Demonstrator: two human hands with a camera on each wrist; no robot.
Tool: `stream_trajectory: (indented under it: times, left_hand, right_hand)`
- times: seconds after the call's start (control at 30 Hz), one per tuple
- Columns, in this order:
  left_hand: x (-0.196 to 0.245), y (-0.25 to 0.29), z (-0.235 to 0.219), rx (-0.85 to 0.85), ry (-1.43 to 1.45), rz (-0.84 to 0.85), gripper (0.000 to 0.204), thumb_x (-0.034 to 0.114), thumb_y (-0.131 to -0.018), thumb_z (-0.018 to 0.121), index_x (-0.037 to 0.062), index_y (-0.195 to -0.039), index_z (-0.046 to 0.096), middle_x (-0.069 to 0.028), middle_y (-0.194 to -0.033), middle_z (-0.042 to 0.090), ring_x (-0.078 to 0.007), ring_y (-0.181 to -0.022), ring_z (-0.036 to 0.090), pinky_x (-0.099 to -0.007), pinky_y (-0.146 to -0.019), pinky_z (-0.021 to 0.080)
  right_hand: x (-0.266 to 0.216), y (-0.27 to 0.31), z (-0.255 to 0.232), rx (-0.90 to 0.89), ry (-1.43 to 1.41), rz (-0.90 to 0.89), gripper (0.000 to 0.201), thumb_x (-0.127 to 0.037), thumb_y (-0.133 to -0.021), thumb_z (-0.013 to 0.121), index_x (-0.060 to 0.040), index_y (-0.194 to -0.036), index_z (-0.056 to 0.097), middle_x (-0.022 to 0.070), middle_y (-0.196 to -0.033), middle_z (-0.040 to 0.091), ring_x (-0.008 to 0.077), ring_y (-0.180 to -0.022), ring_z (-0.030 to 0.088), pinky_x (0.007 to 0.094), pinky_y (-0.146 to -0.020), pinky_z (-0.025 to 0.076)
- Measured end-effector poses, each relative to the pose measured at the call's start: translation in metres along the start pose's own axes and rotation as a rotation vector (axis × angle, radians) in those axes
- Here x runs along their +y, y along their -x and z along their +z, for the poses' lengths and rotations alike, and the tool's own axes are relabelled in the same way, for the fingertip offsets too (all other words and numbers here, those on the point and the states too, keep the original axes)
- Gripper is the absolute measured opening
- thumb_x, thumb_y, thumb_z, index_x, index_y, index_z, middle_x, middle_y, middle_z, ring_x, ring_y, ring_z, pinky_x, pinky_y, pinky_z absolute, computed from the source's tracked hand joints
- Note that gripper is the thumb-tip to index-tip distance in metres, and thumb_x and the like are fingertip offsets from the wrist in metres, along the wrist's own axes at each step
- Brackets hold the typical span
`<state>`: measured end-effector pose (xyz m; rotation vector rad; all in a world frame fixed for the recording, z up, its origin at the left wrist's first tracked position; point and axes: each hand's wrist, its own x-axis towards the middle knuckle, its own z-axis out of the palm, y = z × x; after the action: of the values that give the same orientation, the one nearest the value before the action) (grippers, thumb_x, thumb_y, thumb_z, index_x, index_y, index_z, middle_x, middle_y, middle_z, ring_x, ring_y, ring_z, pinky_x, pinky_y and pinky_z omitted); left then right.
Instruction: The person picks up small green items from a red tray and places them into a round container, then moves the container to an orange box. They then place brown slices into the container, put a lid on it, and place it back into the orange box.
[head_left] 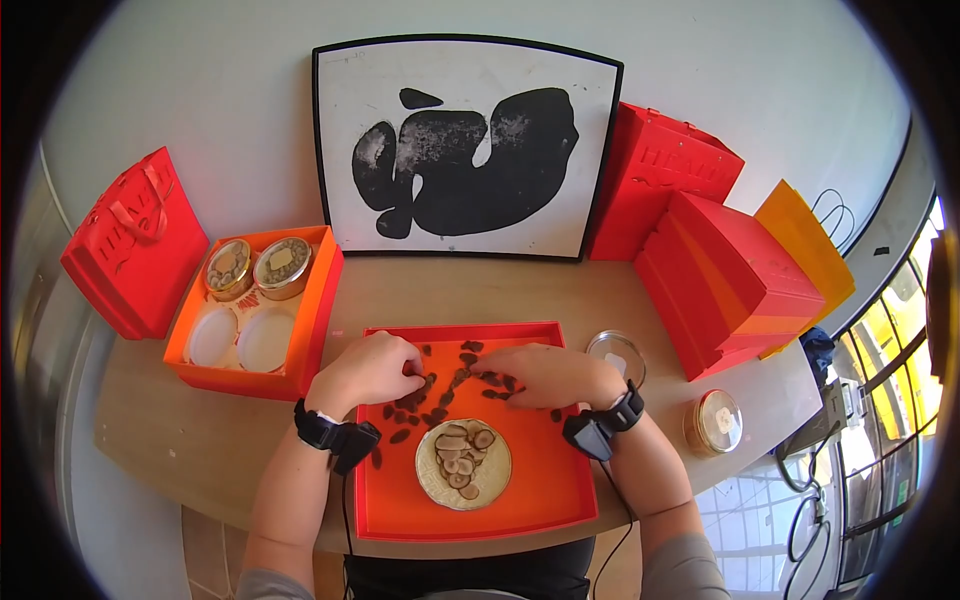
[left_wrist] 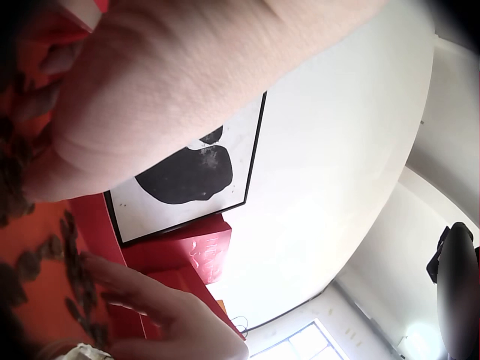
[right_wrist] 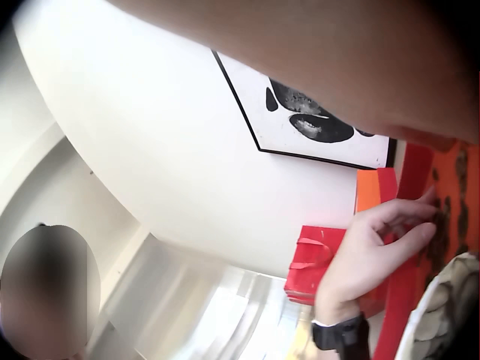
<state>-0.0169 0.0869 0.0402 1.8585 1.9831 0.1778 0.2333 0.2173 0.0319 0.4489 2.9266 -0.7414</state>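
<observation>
A shallow red-orange tray (head_left: 545,490) holds many small dark flat pieces (head_left: 400,436) in loose rows. My left hand (head_left: 368,374), also visible in the right wrist view (right_wrist: 367,251), has loosely bent fingers over pieces at the tray's left; any contact under the fingertips is hidden. Across from it, my right hand (head_left: 548,374) reaches in from the right, fingers extended and touching or just above the dark pieces; the left wrist view shows this hand (left_wrist: 169,311) too. Below both hands, a pale round plate (head_left: 430,484) carries light sliced rounds with brown edges (head_left: 466,488).
An orange box (head_left: 240,382) with two filled round tins (head_left: 283,264) and a red bag (head_left: 140,245) stand left. Behind leans a framed black-and-white picture (head_left: 465,170). Right are a clear round lid (head_left: 617,350), a round container (head_left: 713,422), and red bags and boxes (head_left: 735,285).
</observation>
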Motion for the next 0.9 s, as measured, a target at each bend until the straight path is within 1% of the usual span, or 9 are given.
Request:
stream_trajectory:
  times: [0.03, 0.13, 0.27, 0.33, 0.37, 0.53, 0.67, 0.73, 0.9]
  left_hand:
    - [0.001, 0.002, -0.001, 0.037, 0.004, 0.038, 0.019, 0.021, -0.085, 0.071, 0.0062, -0.094, 0.079, -0.0116, -0.093, 0.077, -0.0293, -0.089, 0.073, -0.0402, -0.084, 0.057]
    - [0.001, 0.002, -0.002, 0.019, 0.014, 0.030, 0.020, 0.021, -0.084, 0.072, 0.0064, -0.096, 0.079, -0.0120, -0.095, 0.077, -0.0295, -0.091, 0.073, -0.0404, -0.085, 0.057]
    - [-0.007, 0.000, -0.003, 0.009, 0.000, 0.057, 0.024, 0.020, -0.084, 0.073, 0.0067, -0.102, 0.078, -0.0121, -0.098, 0.077, -0.0299, -0.093, 0.073, -0.0404, -0.086, 0.057]
    - [-0.012, 0.000, -0.005, -0.057, 0.007, 0.054, 0.031, 0.027, -0.085, 0.074, 0.0160, -0.113, 0.077, -0.0059, -0.097, 0.077, -0.0249, -0.095, 0.072, -0.0626, -0.100, 0.047]
    - [-0.014, 0.001, -0.008, -0.059, 0.002, 0.044, 0.031, 0.027, -0.085, 0.074, 0.0160, -0.113, 0.077, -0.0059, -0.097, 0.077, -0.0249, -0.095, 0.072, -0.0626, -0.100, 0.047]
    - [-0.026, 0.011, -0.022, 0.069, 0.163, 0.081, 0.038, 0.017, -0.082, 0.076, 0.0019, -0.117, 0.072, -0.0143, -0.098, 0.076, -0.0248, -0.083, 0.073, -0.0359, -0.076, 0.058]
    - [-0.032, 0.006, -0.010, 0.037, 0.122, 0.073, 0.045, 0.018, -0.079, 0.080, 0.0038, -0.121, 0.070, -0.0134, -0.107, 0.074, -0.0252, -0.086, 0.073, -0.0388, -0.082, 0.057]
    - [-0.027, 0.005, -0.001, 0.047, -0.068, 0.221, 0.054, 0.018, -0.076, 0.083, 0.0054, -0.126, 0.068, -0.0124, -0.114, 0.070, -0.0251, -0.093, 0.071, -0.0392, -0.088, 0.055]
    - [-0.013, 0.000, 0.012, -0.078, -0.031, 0.129, 0.054, 0.019, -0.073, 0.085, 0.0071, -0.124, 0.069, -0.0107, -0.108, 0.067, -0.0264, -0.099, 0.066, -0.0387, -0.086, 0.054]
  right_hand:
    - [0.000, 0.001, -0.005, 0.005, -0.130, -0.046, 0.058, -0.014, -0.083, 0.076, -0.0057, -0.137, 0.059, 0.0168, -0.135, 0.060, 0.0375, -0.121, 0.061, 0.0441, -0.099, 0.052]
    - [0.002, 0.007, -0.007, 0.130, 0.112, 0.071, 0.051, -0.009, -0.081, 0.076, -0.0050, -0.130, 0.062, 0.0156, -0.121, 0.062, 0.0352, -0.112, 0.064, 0.0448, -0.094, 0.054]
    - [0.006, 0.007, 0.005, 0.029, 0.212, 0.302, 0.048, -0.014, -0.081, 0.078, -0.0085, -0.126, 0.063, 0.0154, -0.121, 0.062, 0.0366, -0.110, 0.064, 0.0472, -0.093, 0.053]
    - [0.016, 0.002, 0.010, 0.081, 0.118, 0.157, 0.041, -0.009, -0.082, 0.078, -0.0062, -0.120, 0.063, 0.0157, -0.116, 0.061, 0.0351, -0.105, 0.066, 0.0444, -0.085, 0.058]
    - [0.019, 0.002, 0.011, 0.082, 0.111, 0.148, 0.041, -0.009, -0.082, 0.078, -0.0062, -0.120, 0.063, 0.0157, -0.116, 0.061, 0.0351, -0.105, 0.066, 0.0444, -0.085, 0.058]
    - [0.009, 0.001, 0.001, -0.028, -0.366, 0.311, 0.021, 0.004, -0.084, 0.070, 0.0018, -0.104, 0.064, 0.0146, -0.106, 0.058, 0.0262, -0.085, 0.075, 0.0305, -0.060, 0.063]
    - [0.012, -0.003, 0.004, -0.035, -0.362, 0.333, 0.017, 0.006, -0.083, 0.068, 0.0038, -0.100, 0.064, 0.0147, -0.104, 0.058, 0.0254, -0.079, 0.076, 0.0310, -0.059, 0.063]
    - [0.007, -0.001, 0.001, -0.049, -0.310, 0.328, 0.017, 0.007, -0.083, 0.067, 0.0042, -0.099, 0.064, 0.0147, -0.104, 0.059, 0.0256, -0.079, 0.076, 0.0315, -0.060, 0.063]
    - [0.002, 0.002, 0.000, -0.020, -0.255, 0.320, 0.017, 0.006, -0.082, 0.068, 0.0033, -0.098, 0.064, 0.0155, -0.102, 0.062, 0.0280, -0.081, 0.075, 0.0351, -0.060, 0.061]
